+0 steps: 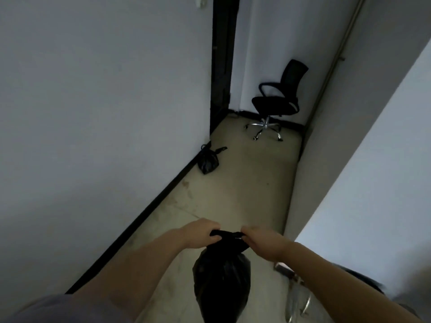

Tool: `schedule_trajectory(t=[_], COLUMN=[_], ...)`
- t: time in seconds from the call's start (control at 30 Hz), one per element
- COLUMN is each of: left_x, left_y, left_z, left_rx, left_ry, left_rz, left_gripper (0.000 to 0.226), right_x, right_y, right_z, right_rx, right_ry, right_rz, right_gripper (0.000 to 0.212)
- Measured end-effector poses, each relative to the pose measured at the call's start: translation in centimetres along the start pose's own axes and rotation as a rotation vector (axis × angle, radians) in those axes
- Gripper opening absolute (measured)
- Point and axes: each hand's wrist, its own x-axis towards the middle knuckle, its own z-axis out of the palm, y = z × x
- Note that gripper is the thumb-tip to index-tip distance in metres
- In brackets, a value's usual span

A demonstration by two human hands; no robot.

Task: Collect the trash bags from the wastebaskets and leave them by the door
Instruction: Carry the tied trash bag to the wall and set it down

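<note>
As it hangs limp, bag (221, 276) looks soft, light — left hand (200, 233) & right hand (258, 238) grip its tied top; 2nd bag (207, 160) at 12 o'clock.

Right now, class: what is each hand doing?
Left hand: closed, gripping the top of the black bag.
Right hand: closed, gripping the bag's top from the other side.
</note>
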Motion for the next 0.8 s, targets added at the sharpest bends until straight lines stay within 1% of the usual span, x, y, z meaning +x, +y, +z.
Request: schedule_trajectory(t=[0.13,0.23,0.3,0.5,0.6,0.7,0.8], left_x=[7.5,12.3,15.7,26.1,30.5,34.3,37.8], left_y=[-2.5,-5.4,-7.6,-14.8,-18.1,-20.7,-23.3], left_z=[-4.9,-7.2,-8.9,-15.5,-19.5,-23.5,-26.9], left_rx=[-0.081,-0.116,-0.147,-0.194,-0.172,-0.153,-0.137], left_ry=[0.074,0.065,0.058,0.033,-0.015,-0.035,-0.050], left_rz=[-0.024,-0.071,-0.085,-0.057,-0.069,-0.063,-0.054], left_gripper=[0.020,0.026,0.027,0.022,0.024,0.027,0.023], right_x=[7.9,13.8,18.1,31.3,36.7,41.4,45.7], right_y=[4.5,6.8,8.6,13.5,14.7,15.8,16.7], right_z=[-6.2,-8.8,-10.0,-14.6,-17.2,-19.8,-21.8], right_rx=[-0.048,-0.091,-0.090,-0.017,0.030,0.047,0.057], right_ry=[-0.009,-0.016,-0.021,0.009,0.011,0.044,0.039], right_rz=[-0.101,-0.119,-0.126,-0.065,-0.030,-0.021,-0.009], right_gripper=[0.032,0.032,0.031,0.031,0.031,0.024,0.025])
